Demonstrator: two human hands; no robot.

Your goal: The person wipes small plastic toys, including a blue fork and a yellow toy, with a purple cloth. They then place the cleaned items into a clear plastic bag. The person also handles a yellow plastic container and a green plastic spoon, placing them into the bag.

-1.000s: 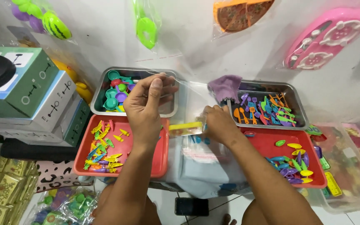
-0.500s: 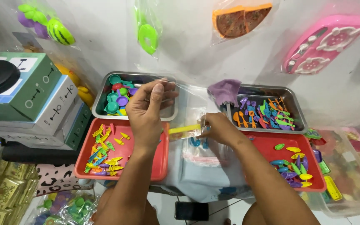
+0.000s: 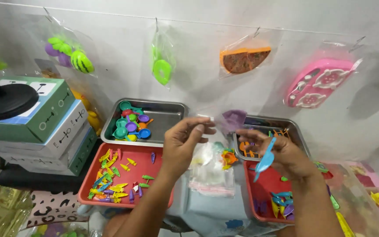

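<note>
One cam only, head-worn, looking down and fwd over the person's forearms at close range. Landmark: red tray [image 3: 154, 164], lower centre-left of frame. Left hand [image 3: 183, 140] just right of it, right hand [image 3: 286, 153] further right. Steel tray [image 3: 167, 114] directly behind it; wall with hanging bags beyond that. Stacked boxes [image 3: 44, 127] to its left. No 2nd view, so no shared area.

Bright, even light w/ soft shadows on the white wall [image 3: 110, 66] behind the hanging clear bags [image 3: 246, 57], esp. at far right. Glare on the bags & on the steel tray [image 3: 167, 115]. Centre fairly sharp; right hand [image 3: 286, 153] slightly motion-blurred. Edges bend & soften, wide-angle style; bottom corners dimmer.
</note>
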